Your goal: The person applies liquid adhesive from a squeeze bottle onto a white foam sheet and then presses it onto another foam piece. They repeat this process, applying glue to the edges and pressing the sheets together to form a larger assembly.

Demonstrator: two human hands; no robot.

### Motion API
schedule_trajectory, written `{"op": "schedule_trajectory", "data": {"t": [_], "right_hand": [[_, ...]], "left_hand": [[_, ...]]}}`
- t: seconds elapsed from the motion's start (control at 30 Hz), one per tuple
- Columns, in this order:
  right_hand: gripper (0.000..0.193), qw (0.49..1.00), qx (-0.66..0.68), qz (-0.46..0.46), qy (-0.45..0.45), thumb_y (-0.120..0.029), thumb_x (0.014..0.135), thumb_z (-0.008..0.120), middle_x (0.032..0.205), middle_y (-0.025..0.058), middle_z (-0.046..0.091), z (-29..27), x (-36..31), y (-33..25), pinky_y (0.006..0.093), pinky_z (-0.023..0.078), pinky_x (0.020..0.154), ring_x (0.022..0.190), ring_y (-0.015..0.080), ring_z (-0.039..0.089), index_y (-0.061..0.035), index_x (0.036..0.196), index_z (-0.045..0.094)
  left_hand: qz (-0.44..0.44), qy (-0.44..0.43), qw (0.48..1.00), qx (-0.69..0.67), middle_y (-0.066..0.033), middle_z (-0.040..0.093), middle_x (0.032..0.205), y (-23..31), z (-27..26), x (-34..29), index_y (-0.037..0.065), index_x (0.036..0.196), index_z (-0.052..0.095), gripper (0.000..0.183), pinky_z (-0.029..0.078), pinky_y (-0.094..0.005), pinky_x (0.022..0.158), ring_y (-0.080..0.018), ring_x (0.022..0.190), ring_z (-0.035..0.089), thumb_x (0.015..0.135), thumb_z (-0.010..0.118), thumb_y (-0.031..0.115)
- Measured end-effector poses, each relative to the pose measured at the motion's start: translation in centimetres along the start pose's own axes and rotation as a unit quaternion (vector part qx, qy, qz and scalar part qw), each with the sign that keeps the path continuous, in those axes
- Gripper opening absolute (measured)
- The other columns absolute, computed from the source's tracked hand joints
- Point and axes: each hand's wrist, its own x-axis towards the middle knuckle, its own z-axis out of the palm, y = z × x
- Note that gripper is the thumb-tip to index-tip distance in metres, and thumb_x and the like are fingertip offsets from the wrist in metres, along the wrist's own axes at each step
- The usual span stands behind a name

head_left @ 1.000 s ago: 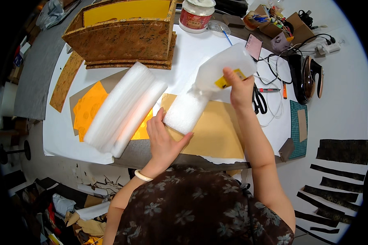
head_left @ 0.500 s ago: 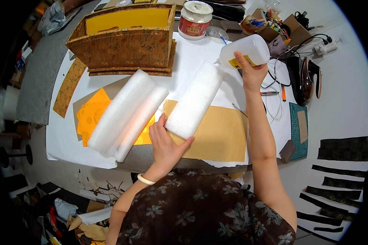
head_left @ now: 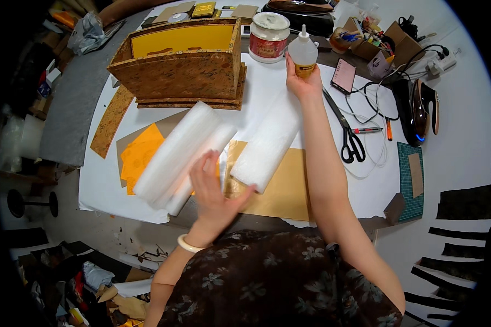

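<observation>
Right hand (head_left: 304, 83) clasping the bottle (head_left: 304, 52) upright, spread left hand (head_left: 213, 189) should steady the foam (head_left: 268, 140) toward the counter's (head_left: 188, 215) near edge.

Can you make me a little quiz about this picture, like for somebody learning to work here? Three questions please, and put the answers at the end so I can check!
1. Which of the person's grips holds the squeeze bottle?
A. left grip
B. right grip
C. neither

2. True or false: the black scissors lie on the green cutting mat.

3. Fill in the blank: the inside of the patterned brown box is coloured ______.

Key:
1. B
2. False; they lie on the white sheet.
3. yellow
</observation>
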Motion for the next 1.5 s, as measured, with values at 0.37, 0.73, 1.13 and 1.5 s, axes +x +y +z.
{"op": "schedule_trajectory", "data": {"t": [0.37, 0.73, 1.13, 1.5], "right_hand": [[0.057, 0.99, -0.131, 0.015, 0.038, -0.041, 0.104, 0.035, 0.13, 0.0272, 0.056, 0.4, -4.5, 3.1, 0.0453, 0.055, 0.099, 0.117, 0.0358, 0.062, 0.0063, 0.136, 0.042], [0.025, 0.123, -0.87, -0.048, -0.475, -0.01, 0.077, 0.075, 0.106, 0.0105, 0.064, -3.8, -17.3, 15.8, 0.0397, 0.054, 0.087, 0.108, 0.0281, 0.059, -0.0045, 0.101, 0.069], [0.028, 0.57, -0.783, 0.072, -0.239, -0.021, 0.101, 0.058, 0.112, 0.0083, 0.069, -2.0, -23.8, 14.5, 0.0346, 0.053, 0.087, 0.098, 0.019, 0.067, -0.0056, 0.123, 0.061], [0.054, 0.352, -0.895, -0.26, -0.091, 0.004, 0.083, 0.058, 0.129, 0.018, 0.061, -3.2, -15.4, -4.2, 0.0387, 0.048, 0.101, 0.119, 0.0319, 0.059, -0.0033, 0.135, 0.049]], "left_hand": [[-0.157, -0.083, 0.982, 0.065, -0.017, 0.068, 0.108, -10.7, -7.6, 3.3, 0.0, 0.125, 0.058, 0.065, 0.052, -0.0409, 0.088, -0.0335, 0.097, 0.066, 0.071, 0.088, 0.019], [-0.25, 0.003, 0.965, -0.083, -0.0127, 0.07, 0.112, -11.0, -12.0, 4.4, -0.004, 0.127, 0.057, 0.055, 0.053, -0.031, 0.088, -0.0179, 0.099, 0.066, 0.08, 0.082, 0.009], [-0.31, -0.087, 0.818, -0.476, -0.0124, 0.063, 0.124, -7.2, -11.1, 3.6, -0.003, 0.134, 0.046, 0.052, 0.051, -0.0324, 0.094, -0.0172, 0.109, 0.063, 0.092, 0.07, 0.016], [-0.116, -0.253, 0.953, -0.122, -0.0115, 0.071, 0.099, 2.1, -2.7, 11.2, -0.003, 0.121, 0.057, 0.04, 0.054, -0.0294, 0.077, -0.0144, 0.087, 0.066, 0.087, 0.074, 0.01]]}}
